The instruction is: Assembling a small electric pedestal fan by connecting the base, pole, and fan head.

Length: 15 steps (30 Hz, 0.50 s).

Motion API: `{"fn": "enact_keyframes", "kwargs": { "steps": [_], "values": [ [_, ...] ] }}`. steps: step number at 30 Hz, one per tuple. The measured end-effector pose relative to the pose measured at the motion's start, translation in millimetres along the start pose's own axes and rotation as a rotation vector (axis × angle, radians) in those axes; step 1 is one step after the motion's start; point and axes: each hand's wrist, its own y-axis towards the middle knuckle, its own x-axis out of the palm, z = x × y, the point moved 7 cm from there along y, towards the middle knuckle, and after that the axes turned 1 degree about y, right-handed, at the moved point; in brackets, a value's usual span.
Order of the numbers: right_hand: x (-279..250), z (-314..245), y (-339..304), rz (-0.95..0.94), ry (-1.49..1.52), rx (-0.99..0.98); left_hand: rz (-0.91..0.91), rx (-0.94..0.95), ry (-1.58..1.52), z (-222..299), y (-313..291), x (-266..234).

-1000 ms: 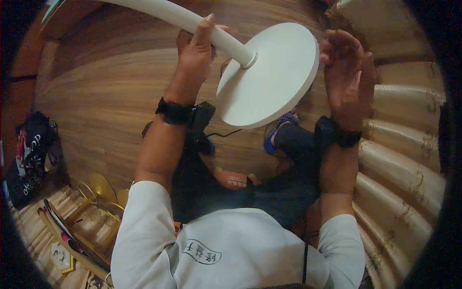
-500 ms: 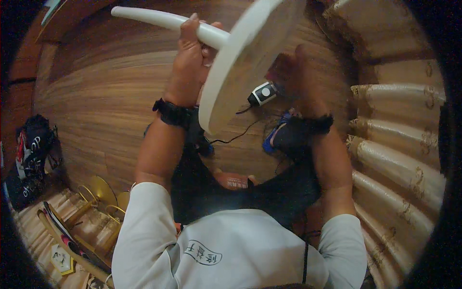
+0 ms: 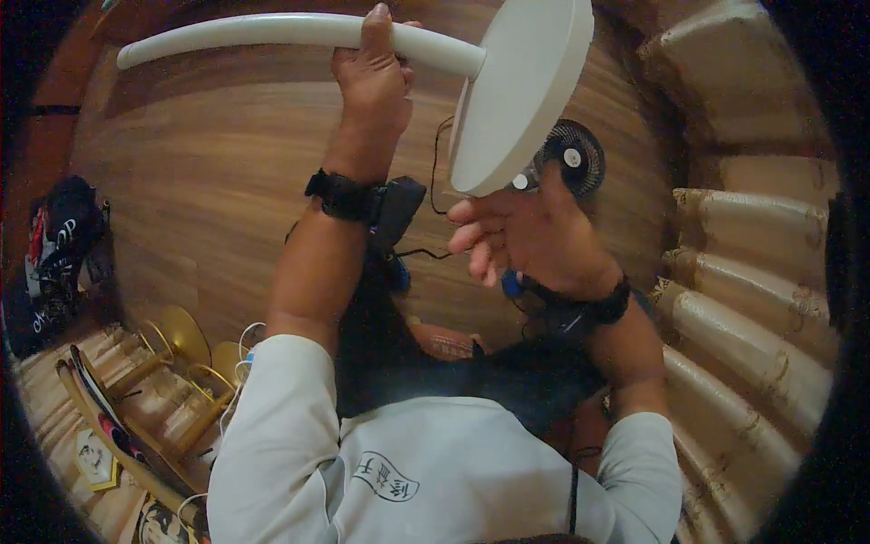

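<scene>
A white stand, made of a slightly curved tube (image 3: 245,32) with a round flat disc (image 3: 521,91) at one end, is held up across the top of the view. My left hand (image 3: 372,77) is wrapped round the tube, its thumb pointing upward. Below the disc's lower edge is my right hand (image 3: 530,227), open, with fingers spread and nothing in it. I cannot tell whether its fingertips touch the disc. A small black fan (image 3: 578,159) shows on the floor beyond the right hand, partly hidden by the disc.
A black object (image 3: 399,210) and a thin cable lie by my left wrist. Draped cream covers (image 3: 752,272) line the right side. At lower left are gold-coloured round pieces (image 3: 181,335) and a wooden-edged item (image 3: 127,444); a dark printed bag (image 3: 63,258) sits above them.
The stand has swung round: its tube reaches further left and the disc has tilted and moved right. My right hand has come toward the disc's lower edge. The fan shows more clearly.
</scene>
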Motion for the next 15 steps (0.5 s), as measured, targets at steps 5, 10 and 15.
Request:
{"fn": "enact_keyframes", "kwargs": {
  "steps": [5,10,15],
  "values": [
    [-14,-36,-14,0.246,-0.551,-0.249,0.038,0.365,-0.047,2,-3,7],
    [-20,-61,-27,0.444,-0.883,-0.501,0.055,0.205,-0.154,-1,-8,22],
    [-3,-65,-34,0.438,-0.719,-0.480,0.023,0.209,-0.147,0,-11,23]
  ]
}}
